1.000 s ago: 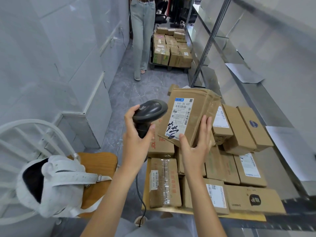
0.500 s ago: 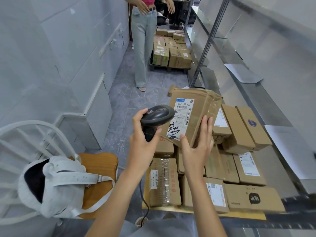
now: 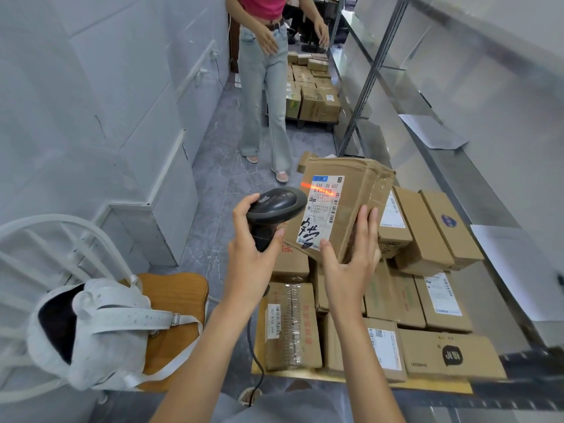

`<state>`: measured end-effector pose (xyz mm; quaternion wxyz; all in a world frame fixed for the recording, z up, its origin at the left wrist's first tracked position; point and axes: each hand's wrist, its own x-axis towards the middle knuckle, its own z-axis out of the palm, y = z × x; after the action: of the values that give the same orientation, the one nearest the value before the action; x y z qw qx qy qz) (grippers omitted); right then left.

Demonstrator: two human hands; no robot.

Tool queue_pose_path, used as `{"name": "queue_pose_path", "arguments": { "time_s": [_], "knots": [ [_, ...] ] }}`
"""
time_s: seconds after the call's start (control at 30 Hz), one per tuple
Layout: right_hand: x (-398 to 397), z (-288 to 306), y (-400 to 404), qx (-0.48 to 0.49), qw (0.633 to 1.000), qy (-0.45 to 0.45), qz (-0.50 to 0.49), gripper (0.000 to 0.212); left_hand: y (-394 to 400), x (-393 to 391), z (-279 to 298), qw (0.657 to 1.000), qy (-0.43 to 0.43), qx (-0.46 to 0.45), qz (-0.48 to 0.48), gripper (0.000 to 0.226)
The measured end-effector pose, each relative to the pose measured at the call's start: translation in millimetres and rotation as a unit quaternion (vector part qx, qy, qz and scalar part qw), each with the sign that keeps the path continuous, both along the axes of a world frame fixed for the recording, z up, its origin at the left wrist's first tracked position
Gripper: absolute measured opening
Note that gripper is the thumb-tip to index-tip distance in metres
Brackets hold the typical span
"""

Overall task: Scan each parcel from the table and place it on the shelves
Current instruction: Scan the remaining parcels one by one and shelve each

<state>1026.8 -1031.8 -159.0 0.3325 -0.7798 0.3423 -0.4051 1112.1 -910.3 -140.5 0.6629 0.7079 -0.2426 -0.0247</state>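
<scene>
Above the bench (image 3: pixel 360 380), left hand (image 3: pixel 253 264) grips the scanner (image 3: pixel 274 209); right hand (image 3: pixel 351 270) clasps the creased, probably light parcel (image 3: pixel 354 190) at its lower corner.

One barcode scanner (image 3: pixel 276 206), one raised cardboard parcel (image 3: pixel 341 206), about ten more parcels (image 3: pixel 427 230) on the surface (image 3: pixel 427 385), one chair (image 3: pixel 174 294), one bag (image 3: pixel 100 331), two hands.

White bag (image 3: pixel 100 331) on wooden chair (image 3: pixel 174 300)
</scene>
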Motion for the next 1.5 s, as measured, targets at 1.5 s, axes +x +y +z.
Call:
{"name": "queue_pose_path", "arguments": {
  "time_s": [1.5],
  "knots": [
    [-222.4,40.0,0.0,0.243,0.928,-0.249,-0.135,0.09,-54.1,-135.6,22.5,0.979,0.029,-0.065,-0.192,0.064]
  ]
}}
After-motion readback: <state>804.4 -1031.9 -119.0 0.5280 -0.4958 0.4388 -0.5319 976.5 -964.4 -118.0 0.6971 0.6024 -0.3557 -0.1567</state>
